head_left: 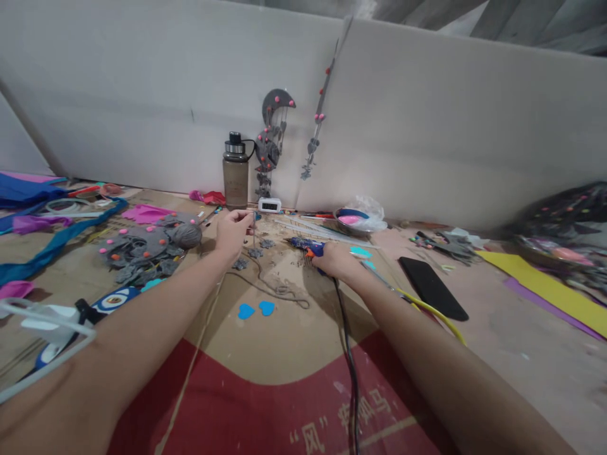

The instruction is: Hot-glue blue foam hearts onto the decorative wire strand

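Observation:
My left hand (234, 232) pinches a thin grey cord (255, 234) that hangs from its fingertips. The rest of the cord trails over the cardboard in loose curves. My right hand (334, 260) is closed round a blue hot glue gun (306, 244) with an orange trigger, its nozzle pointing left. A black power cable (348, 354) runs from it toward me. Between my hands lie small grey felt flowers (255, 253). Two blue felt hearts (256, 309) rest nearer to me on the cardboard (246, 354).
A water bottle (236, 170) and a small white digital clock (269, 205) stand by the back wall. Grey felt pieces with pompoms (142, 249) pile up at left. To the right are a bowl (351, 220), a black phone (432, 287) and yellow felt (545, 281).

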### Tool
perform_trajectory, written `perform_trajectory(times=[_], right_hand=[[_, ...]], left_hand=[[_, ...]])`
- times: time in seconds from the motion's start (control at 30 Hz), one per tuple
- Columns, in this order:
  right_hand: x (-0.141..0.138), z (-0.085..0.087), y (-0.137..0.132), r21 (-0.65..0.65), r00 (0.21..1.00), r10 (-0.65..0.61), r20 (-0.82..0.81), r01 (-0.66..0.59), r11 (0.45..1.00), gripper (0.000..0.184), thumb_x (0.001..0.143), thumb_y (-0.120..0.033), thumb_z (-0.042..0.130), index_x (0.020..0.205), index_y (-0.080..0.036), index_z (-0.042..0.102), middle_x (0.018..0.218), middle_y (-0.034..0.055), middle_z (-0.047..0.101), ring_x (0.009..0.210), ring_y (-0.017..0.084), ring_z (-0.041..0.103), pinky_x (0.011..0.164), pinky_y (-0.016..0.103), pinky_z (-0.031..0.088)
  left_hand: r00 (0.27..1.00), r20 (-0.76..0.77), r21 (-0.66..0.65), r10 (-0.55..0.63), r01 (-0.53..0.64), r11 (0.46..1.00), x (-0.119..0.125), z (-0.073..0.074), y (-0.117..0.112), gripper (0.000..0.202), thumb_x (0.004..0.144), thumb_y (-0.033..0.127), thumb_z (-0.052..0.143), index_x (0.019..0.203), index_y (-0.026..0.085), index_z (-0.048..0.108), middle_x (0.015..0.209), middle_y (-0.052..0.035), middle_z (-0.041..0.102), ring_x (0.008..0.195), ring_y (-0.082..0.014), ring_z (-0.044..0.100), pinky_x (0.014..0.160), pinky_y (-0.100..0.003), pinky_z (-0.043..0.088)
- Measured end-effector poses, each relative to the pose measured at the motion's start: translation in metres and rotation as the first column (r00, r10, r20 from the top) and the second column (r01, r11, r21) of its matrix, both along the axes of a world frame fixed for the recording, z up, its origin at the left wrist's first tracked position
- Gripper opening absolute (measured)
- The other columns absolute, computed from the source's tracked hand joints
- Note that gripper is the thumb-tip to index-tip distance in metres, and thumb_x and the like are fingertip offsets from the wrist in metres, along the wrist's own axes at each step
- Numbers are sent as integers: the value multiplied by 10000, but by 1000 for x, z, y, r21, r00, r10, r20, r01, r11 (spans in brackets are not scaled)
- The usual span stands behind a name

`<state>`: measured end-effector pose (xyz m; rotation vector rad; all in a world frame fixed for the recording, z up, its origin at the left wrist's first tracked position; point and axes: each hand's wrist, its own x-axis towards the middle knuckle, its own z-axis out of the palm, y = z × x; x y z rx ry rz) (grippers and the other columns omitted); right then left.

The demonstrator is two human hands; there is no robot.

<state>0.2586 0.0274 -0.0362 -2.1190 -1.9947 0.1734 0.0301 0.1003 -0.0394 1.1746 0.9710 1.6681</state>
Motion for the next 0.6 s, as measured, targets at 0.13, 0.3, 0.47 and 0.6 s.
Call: perform_trajectory(times=[0.13, 0.3, 0.47, 0.6], right_hand=[[0, 5, 2, -38, 985, -70, -158, 65, 997, 229, 739, -373, 576, 763, -161, 661, 672, 90, 652, 613, 216, 607, 518, 288, 393], [-10, 10, 1, 85, 875, -87, -476, 145, 986, 213, 730, -313, 550, 875, -160, 584, 730, 59, 625, 624, 189, 597, 528, 277, 419], [-35, 7, -5, 354, 569, 248, -784, 82, 932, 340, 715, -218, 501, 1051, -192, 455, 1019, 67, 573, 753, 158, 616, 586, 279, 528], [-48, 6, -15, 459, 441, 451, -776, -95, 883, 344, 774, -237, 476, 1104, -222, 379, 1008, 35, 572, 738, 131, 608, 575, 264, 540]], left_hand=[[999, 36, -47, 3, -1, 999, 0, 0, -1, 96, 666, 218, 681, 666, 132, 638, 565, 8, 582, 486, -78, 513, 449, -186, 396], [991, 125, -96, -46, 58, 994, 1, 1, -1, 107, 651, 196, 701, 635, 130, 617, 580, 7, 581, 513, -72, 527, 480, -183, 411], [984, 147, -150, -98, 120, 981, 3, 2, -4, 131, 644, 212, 717, 642, 129, 616, 580, -5, 590, 523, -85, 542, 492, -194, 436], [977, 162, -204, -139, 171, 964, 5, 3, -7, 146, 629, 219, 736, 663, 125, 629, 597, -14, 605, 534, -84, 554, 478, -182, 429]])
